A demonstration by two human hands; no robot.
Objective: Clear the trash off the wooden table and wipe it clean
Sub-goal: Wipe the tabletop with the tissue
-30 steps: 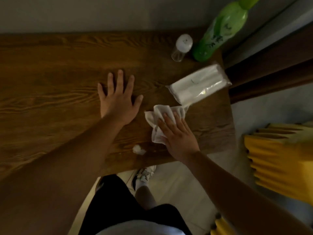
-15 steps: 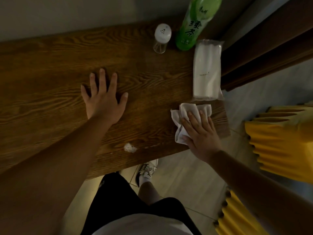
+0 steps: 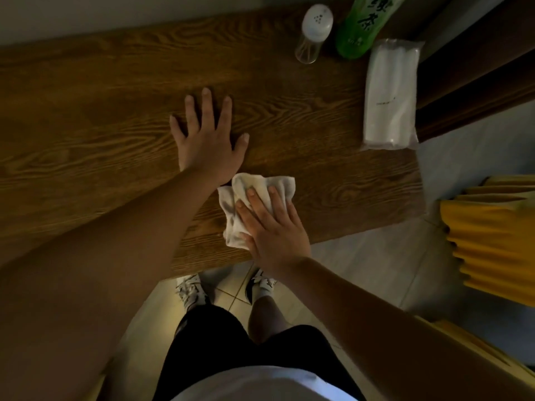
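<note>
The wooden table (image 3: pixel 101 134) fills the upper half of the view. My left hand (image 3: pixel 207 140) lies flat on it, palm down, fingers spread, holding nothing. Just to its right and nearer the front edge, my right hand (image 3: pixel 269 227) presses a crumpled white wiping cloth (image 3: pixel 254 195) onto the wood, fingers flat across it. The small white scrap of trash seen earlier near the front edge is out of sight, where the cloth and hand now lie.
At the table's far right stand a small clear bottle with a white cap (image 3: pixel 312 36), a green tea bottle (image 3: pixel 362 27) and a plastic-wrapped tissue pack (image 3: pixel 390 96). A yellow pleated object (image 3: pixel 492 235) sits right of the table. My feet are on the tiled floor below.
My right hand slid the cloth left along the front edge, over where the small white scrap lay. The left hand stays flat on the wood.
</note>
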